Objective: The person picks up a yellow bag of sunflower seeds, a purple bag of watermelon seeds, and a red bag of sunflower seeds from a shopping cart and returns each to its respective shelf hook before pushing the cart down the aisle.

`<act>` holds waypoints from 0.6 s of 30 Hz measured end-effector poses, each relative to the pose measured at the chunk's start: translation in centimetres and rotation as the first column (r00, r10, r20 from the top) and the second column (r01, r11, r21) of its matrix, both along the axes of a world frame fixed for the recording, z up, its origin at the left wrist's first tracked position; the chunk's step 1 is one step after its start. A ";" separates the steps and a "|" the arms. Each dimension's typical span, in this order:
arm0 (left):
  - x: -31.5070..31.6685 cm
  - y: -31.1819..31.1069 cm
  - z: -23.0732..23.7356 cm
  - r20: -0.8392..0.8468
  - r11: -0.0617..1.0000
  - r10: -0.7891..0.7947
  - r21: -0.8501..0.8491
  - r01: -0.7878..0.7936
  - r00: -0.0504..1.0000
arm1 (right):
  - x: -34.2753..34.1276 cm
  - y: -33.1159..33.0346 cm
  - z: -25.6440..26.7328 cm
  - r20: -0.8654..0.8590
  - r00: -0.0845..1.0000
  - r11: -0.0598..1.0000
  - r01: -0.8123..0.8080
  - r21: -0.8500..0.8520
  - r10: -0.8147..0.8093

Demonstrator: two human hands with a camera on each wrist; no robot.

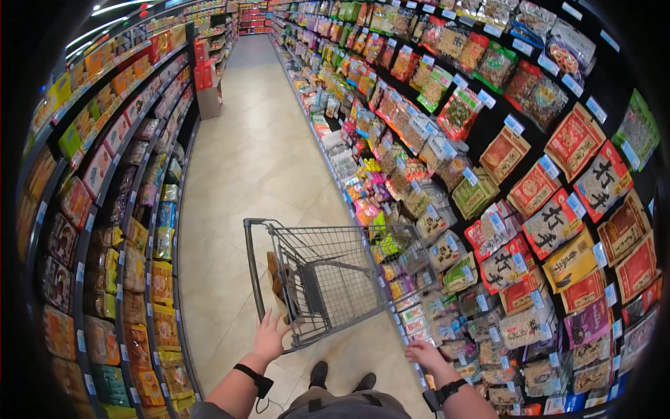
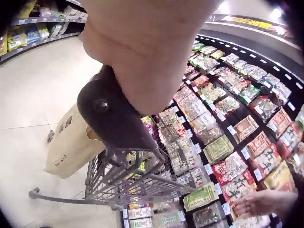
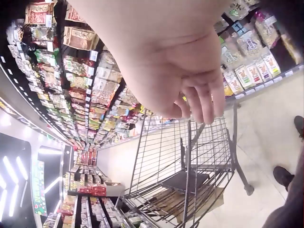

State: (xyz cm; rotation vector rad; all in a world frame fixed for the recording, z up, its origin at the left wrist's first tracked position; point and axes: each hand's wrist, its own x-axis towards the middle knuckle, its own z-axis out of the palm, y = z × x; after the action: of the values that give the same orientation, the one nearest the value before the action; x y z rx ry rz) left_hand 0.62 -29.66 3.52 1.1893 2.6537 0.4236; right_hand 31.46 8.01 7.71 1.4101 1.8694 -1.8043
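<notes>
A grey wire shopping cart (image 1: 349, 279) stands sideways in front of the person, its dark handle (image 1: 252, 269) on the left. The left hand (image 1: 269, 339) is at the near end of this handle, fingers extended and spread; in the left wrist view its fingers are hidden behind the handle end (image 2: 109, 111). The right hand (image 1: 427, 356) is held in the air near the right shelf, holding nothing. In the right wrist view, the fingers of that hand (image 3: 171, 71) hang loosely bent above the cart basket (image 3: 185, 161). A brown paper bag (image 2: 69, 145) is by the handle.
Shelves of bagged dried foods (image 1: 488, 258) line the right side, close to the cart's far end. Packaged snacks fill the left shelves (image 1: 132, 279). Tiled floor (image 1: 237, 153) runs ahead between them, with a box display (image 1: 209, 101) at the left shelf's end.
</notes>
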 end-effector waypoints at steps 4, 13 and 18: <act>-0.4 -3.1 0.0 0.061 0.997 -0.081 -0.009 0.082 0.995 | 2.2 0.7 -4.8 0.072 0.997 0.995 0.007 0.096 -0.013; -1.0 -10.3 0.5 0.005 0.979 -0.185 -0.091 0.185 0.983 | 4.1 -1.6 -15.7 0.156 0.938 0.804 -0.345 0.485 0.309; 0.4 -14.2 -1.7 -0.069 0.932 0.363 0.001 -0.364 0.929 | 5.7 -7.2 -14.2 0.362 0.919 0.868 -0.303 0.394 0.157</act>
State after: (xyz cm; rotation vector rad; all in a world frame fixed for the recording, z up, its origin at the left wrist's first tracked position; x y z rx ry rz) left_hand 0.98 -43.83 1.78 0.7135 2.9361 0.4294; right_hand 37.11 0.79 -6.47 1.4198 2.2354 -0.9982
